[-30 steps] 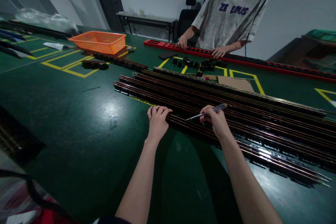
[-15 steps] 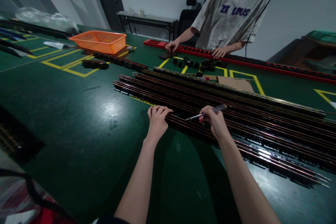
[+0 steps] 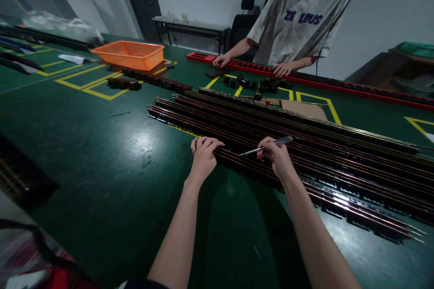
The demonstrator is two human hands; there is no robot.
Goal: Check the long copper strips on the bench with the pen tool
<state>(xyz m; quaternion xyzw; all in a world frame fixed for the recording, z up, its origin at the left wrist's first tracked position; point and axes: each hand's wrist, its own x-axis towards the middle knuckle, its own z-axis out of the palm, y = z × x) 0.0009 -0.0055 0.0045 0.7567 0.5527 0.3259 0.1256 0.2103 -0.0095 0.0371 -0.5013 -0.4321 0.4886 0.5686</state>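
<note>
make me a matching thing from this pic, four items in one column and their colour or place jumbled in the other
1. slim tool
2. left hand
3. plastic basket
4. cardboard piece

A. orange, with sloping sides
B. at the near edge of the long dark strips
C. brown and flat, on the far side of the strips
D. held in the right hand

Pairs: 1-D, 2-B, 3-A, 4-C
</note>
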